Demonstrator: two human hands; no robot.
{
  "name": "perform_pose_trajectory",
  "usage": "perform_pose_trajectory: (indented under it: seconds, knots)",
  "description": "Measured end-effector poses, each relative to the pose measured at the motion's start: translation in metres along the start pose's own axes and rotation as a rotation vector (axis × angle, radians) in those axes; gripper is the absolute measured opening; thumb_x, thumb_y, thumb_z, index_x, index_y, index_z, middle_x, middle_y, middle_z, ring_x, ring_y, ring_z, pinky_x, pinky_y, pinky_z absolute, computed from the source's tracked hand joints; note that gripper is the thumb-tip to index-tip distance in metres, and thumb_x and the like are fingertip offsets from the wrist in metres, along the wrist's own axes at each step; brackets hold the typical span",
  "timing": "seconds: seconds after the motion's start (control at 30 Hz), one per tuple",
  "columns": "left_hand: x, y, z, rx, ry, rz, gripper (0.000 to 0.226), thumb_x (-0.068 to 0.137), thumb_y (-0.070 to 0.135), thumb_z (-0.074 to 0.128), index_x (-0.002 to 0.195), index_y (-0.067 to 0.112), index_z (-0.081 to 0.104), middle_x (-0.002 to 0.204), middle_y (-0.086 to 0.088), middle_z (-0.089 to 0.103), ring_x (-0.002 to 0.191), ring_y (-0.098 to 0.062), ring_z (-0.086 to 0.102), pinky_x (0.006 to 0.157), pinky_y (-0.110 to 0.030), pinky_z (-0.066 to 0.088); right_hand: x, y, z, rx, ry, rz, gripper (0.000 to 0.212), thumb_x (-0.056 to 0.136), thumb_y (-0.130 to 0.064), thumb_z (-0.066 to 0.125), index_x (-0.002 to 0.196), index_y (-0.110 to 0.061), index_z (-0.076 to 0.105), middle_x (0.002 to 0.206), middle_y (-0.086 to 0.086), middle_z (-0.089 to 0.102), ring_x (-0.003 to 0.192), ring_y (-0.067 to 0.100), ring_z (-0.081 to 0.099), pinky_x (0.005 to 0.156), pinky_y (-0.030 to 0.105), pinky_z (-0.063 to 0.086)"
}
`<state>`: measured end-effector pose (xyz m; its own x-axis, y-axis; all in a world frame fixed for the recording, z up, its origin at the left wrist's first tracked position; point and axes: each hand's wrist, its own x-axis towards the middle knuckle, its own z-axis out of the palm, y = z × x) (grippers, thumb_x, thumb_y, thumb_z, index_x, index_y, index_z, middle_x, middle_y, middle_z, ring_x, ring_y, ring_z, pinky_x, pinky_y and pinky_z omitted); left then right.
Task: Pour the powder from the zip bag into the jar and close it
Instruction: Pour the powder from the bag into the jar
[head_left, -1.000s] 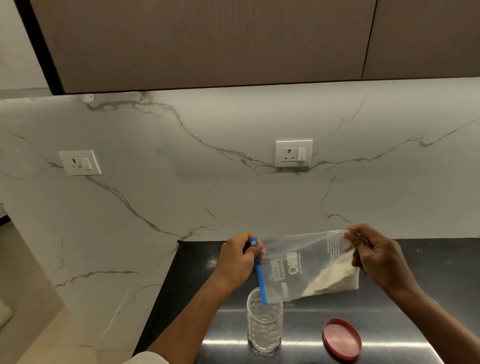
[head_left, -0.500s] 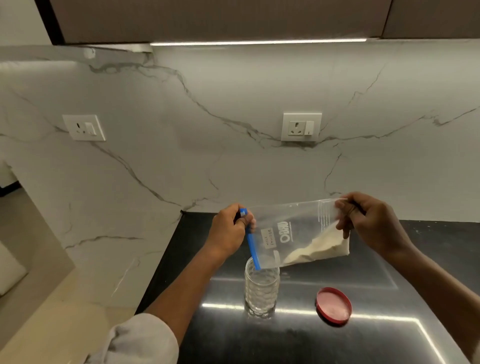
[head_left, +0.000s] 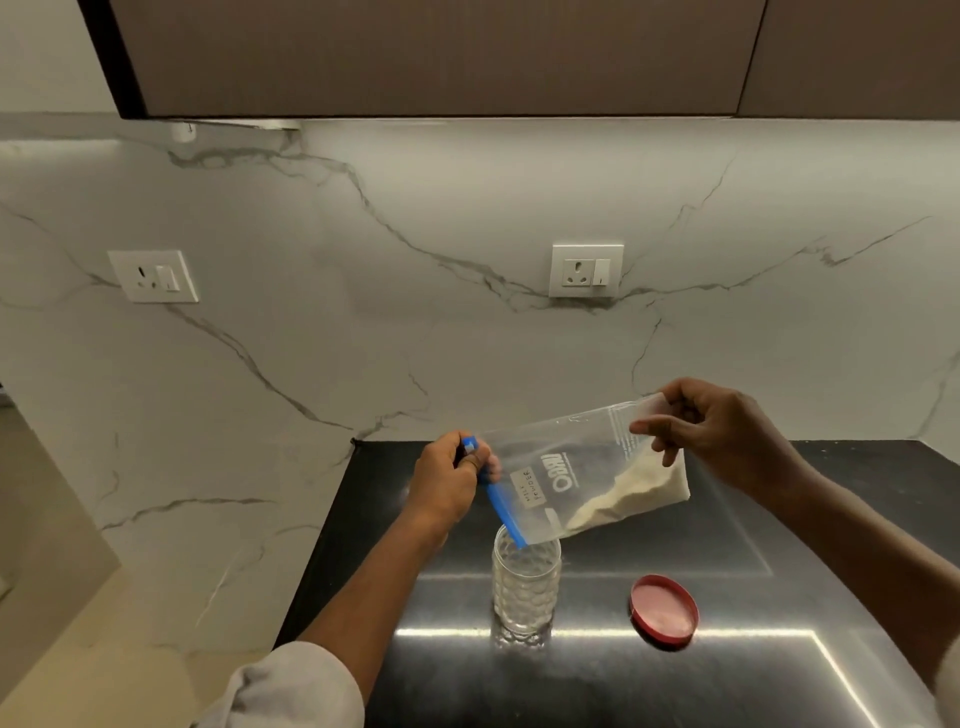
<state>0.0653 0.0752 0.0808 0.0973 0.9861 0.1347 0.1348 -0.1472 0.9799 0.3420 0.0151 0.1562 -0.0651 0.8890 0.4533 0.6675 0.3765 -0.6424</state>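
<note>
A clear zip bag (head_left: 571, 478) with a blue zip strip hangs tilted above the counter, its zip end lowest and touching the rim of the open glass jar (head_left: 524, 587). Pale powder (head_left: 639, 493) lies in the bag's raised right end. My left hand (head_left: 449, 483) pinches the blue zip end at the top. My right hand (head_left: 717, 436) grips the bag's far upper corner and holds it higher. The jar stands upright and looks empty. Its red lid (head_left: 665, 610) lies flat on the counter to the jar's right.
The dark glossy counter (head_left: 779, 675) meets a white marble backsplash with two wall sockets (head_left: 586, 270). A dark cabinet (head_left: 441, 52) hangs overhead. The counter's left edge drops off beside my left forearm.
The bag's right end has risen so the bag slopes more steeply toward the jar. Powder has crept a little down the bag. The camera tilted slightly.
</note>
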Motion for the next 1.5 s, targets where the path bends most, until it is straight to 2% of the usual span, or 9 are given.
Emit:
perform_pose_trajectory:
  seconds: [0.07,0.2,0.5,0.67,0.83,1.03,1.17,1.37,1.5]
  knots:
    - [0.001,-0.002,-0.004,-0.013,-0.023,-0.001,0.015,0.097,0.007,0.051,0.09,0.0,0.062,0.077,-0.006,0.07,0.076,-0.019,0.068,0.08,-0.032,0.06,-0.001,-0.006,0.001,-0.066,-0.008,0.004,0.021,0.075,-0.021,0.076,0.089,-0.011,0.063,0.066,0.001,0.071,0.055,0.01,0.068,0.059,0.016,0.055]
    - [0.002,-0.012,-0.008,-0.048,-0.074,-0.012,0.017,0.097,0.007,0.051,0.084,0.008,0.061,0.077,-0.007,0.07,0.076,-0.019,0.068,0.081,-0.035,0.059,-0.004,-0.013,0.006,-0.121,0.034,0.005,0.001,0.087,-0.01,0.064,0.086,-0.009,0.065,0.066,0.004,0.069,0.054,0.012,0.067,0.06,0.023,0.058]
    - [-0.002,-0.021,-0.009,-0.08,-0.126,-0.016,0.017,0.097,0.011,0.051,0.085,0.01,0.063,0.078,-0.006,0.071,0.077,-0.019,0.068,0.081,-0.033,0.059,-0.002,-0.023,0.011,-0.154,0.102,0.047,0.014,0.091,-0.002,0.057,0.079,-0.006,0.064,0.059,0.009,0.066,0.046,0.014,0.063,0.052,0.013,0.05]
    - [-0.003,-0.009,-0.005,-0.068,-0.085,0.018,0.015,0.098,0.013,0.051,0.087,0.009,0.062,0.078,-0.007,0.071,0.07,-0.011,0.066,0.059,-0.015,0.052,0.004,-0.029,0.002,-0.179,0.128,0.016,0.016,0.092,-0.005,0.055,0.078,-0.007,0.064,0.059,0.007,0.066,0.044,0.012,0.06,0.05,0.013,0.05]
    - [-0.01,-0.008,-0.004,-0.075,-0.07,0.02,0.015,0.098,0.013,0.051,0.092,0.003,0.061,0.078,-0.006,0.07,0.075,-0.015,0.067,0.074,-0.024,0.059,0.006,-0.029,0.001,-0.175,0.112,0.017,0.016,0.092,-0.003,0.056,0.078,-0.007,0.064,0.059,0.01,0.065,0.043,0.011,0.058,0.05,0.014,0.05]
    - [-0.015,-0.007,0.002,-0.031,-0.028,0.022,0.016,0.098,0.014,0.051,0.091,0.005,0.061,0.082,-0.009,0.071,0.079,-0.019,0.068,0.082,-0.033,0.059,0.008,-0.021,0.006,-0.164,0.183,0.028,0.021,0.093,-0.005,0.054,0.074,-0.01,0.063,0.056,0.007,0.064,0.042,0.018,0.058,0.052,0.026,0.052]
    - [-0.016,-0.005,0.008,-0.009,-0.008,0.031,0.016,0.098,0.016,0.051,0.091,0.007,0.061,0.086,-0.01,0.071,0.086,-0.027,0.069,0.085,-0.038,0.059,0.009,-0.018,0.005,-0.166,0.24,0.02,0.017,0.093,-0.006,0.054,0.079,-0.009,0.064,0.057,0.006,0.064,0.042,0.015,0.056,0.05,0.015,0.048]
    - [-0.017,-0.003,0.009,0.015,0.018,0.038,0.016,0.098,0.016,0.05,0.092,0.007,0.061,0.086,-0.01,0.071,0.086,-0.026,0.069,0.086,-0.039,0.059,0.009,-0.013,0.004,-0.172,0.224,0.015,0.016,0.093,-0.006,0.054,0.081,-0.007,0.065,0.059,0.006,0.064,0.046,0.023,0.06,0.055,0.026,0.053]
    - [-0.02,-0.003,0.011,0.037,0.021,0.032,0.016,0.098,0.014,0.05,0.092,0.005,0.061,0.087,-0.01,0.071,0.087,-0.026,0.068,0.088,-0.04,0.058,0.011,-0.011,0.004,-0.163,0.206,0.022,0.02,0.093,-0.004,0.053,0.077,-0.009,0.064,0.056,0.006,0.063,0.043,0.02,0.058,0.053,0.031,0.054]
